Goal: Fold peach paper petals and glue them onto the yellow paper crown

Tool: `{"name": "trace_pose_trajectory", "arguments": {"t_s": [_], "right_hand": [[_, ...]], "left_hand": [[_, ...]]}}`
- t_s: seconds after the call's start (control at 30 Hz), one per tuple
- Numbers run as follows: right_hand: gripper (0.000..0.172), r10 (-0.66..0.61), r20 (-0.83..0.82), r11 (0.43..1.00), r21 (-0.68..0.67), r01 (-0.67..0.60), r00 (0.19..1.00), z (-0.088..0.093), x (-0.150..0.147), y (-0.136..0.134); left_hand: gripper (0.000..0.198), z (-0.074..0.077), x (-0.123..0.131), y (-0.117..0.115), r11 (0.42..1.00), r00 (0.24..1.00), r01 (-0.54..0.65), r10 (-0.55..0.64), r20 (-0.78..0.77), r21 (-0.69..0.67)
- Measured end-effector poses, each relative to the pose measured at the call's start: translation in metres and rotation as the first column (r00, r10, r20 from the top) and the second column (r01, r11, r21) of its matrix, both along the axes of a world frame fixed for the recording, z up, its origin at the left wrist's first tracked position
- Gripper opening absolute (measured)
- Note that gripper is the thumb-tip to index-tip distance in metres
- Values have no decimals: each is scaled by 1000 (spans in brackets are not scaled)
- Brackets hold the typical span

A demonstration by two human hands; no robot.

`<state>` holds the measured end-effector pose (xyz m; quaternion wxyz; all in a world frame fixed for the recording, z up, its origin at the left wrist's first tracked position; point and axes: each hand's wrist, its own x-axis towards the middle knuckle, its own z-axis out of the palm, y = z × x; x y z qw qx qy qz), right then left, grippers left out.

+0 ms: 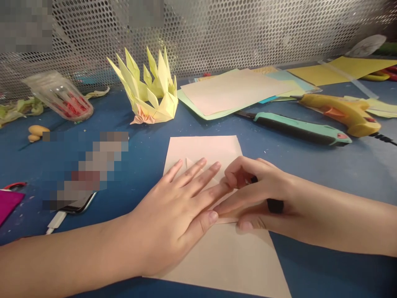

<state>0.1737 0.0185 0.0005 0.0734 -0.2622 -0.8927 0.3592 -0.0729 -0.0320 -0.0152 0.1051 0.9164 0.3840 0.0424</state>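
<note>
Pale peach paper sheet (201, 149) lies near on the blue table (325, 169). The left hand (173, 215) is spread flat, pressing it. The right hand (257, 194) pinches a small fold, apparently creasing.

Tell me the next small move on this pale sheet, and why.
Probably run the right hand along the fold to crease it: the left hand lies flat pinning the pale sheet, and the right hand, with a dark tool tucked in it, presses there.

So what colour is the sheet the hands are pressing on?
The sheet is plain pale peach-pink; the head view shows it best.
</note>
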Motion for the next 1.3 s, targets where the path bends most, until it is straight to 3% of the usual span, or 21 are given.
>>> {"name": "trace_pose_trajectory", "arguments": {"t_s": [0.3, 0.47, 0.77, 1.0, 1.3], "right_hand": [[28, -74, -162, 996, -66, 64, 984, -5, 0, 2], [21, -88, -253, 994, -78, 70, 964, -11, -2, -2], [24, -85, -155, 991, -120, 66, 984, -9, 1, -2], [19, -62, -155, 998, 15, 65, 986, -8, 0, -1], [16, -105, -59, 994, 12, 106, 993, -5, 0, -2]], "left_hand": [[54, -4, -1, -3, 999, 999, -32, 31, 17, 33], [55, -1, 1, -1, 1000, 998, -17, 18, 62, -15], [50, 4, 4, -1, 998, 998, -37, 40, 50, -50], [49, 5, 4, -1, 998, 997, -34, 37, 70, -51], [45, 12, 3, 5, 992, 1000, -5, 8, 26, -123]]}}
